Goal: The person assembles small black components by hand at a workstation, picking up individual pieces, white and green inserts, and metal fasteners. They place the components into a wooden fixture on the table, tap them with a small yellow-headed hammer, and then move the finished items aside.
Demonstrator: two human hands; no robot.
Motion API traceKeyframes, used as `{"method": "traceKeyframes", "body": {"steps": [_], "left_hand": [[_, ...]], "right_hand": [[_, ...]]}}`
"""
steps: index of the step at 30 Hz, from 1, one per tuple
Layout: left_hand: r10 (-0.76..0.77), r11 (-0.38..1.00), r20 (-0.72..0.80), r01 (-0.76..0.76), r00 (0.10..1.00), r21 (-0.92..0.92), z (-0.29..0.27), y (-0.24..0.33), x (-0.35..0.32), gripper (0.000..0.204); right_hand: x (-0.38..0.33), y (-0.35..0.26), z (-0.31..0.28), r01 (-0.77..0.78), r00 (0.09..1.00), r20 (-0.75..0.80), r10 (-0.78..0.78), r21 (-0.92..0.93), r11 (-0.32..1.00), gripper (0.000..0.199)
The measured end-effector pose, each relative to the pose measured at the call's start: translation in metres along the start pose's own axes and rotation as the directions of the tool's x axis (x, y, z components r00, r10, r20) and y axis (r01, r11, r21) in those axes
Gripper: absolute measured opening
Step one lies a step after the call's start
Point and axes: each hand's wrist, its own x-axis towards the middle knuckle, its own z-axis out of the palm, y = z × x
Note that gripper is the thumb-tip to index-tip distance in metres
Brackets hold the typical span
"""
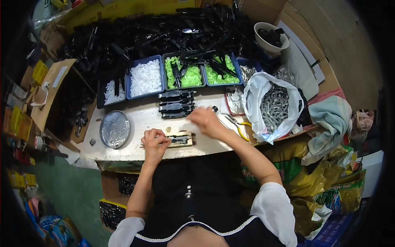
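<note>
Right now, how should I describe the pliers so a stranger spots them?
On the pale worktable, find the white bag of grey parts. The pliers lie between it and your right hand, set apart from the bag by their yellow handles.

A pale, oblong block lies near the surface's front edge. Along it lies a black-and-grey part, beside my left fingers.
</note>
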Motion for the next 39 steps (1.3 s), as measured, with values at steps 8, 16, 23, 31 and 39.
{"method": "traceKeyframes", "body": {"steps": [8,16,23,31,39], "left_hand": [[-0.027,0.999,0.014,0.028,1.000,-0.026,-0.002,0.004,0.005,0.008],[0.012,1.000,-0.026,-0.012,1.000,-0.013,0.000,-0.001,0.003,0.008],[0.042,0.999,-0.040,-0.042,0.998,0.013,0.002,0.003,0.002,0.008],[0.137,0.989,-0.109,-0.129,0.985,0.077,0.001,0.007,-0.008,0.012],[0.214,0.976,-0.245,-0.213,0.946,0.031,-0.008,0.061,0.012,0.044]], "right_hand": [[0.073,0.103,-0.064,-0.513,0.825,-0.512,0.238,-0.504,0.695,0.015],[0.101,0.121,-0.083,-0.562,0.823,-0.458,0.335,-0.572,0.597,0.014],[0.082,0.141,-0.062,-0.561,0.815,-0.300,0.497,-0.625,0.543,0.018],[0.091,0.111,-0.130,-0.665,0.725,-0.499,0.475,-0.325,0.673,0.017],[0.042,-0.015,-0.109,-0.598,0.801,0.294,0.521,0.403,0.693,0.008]]}}
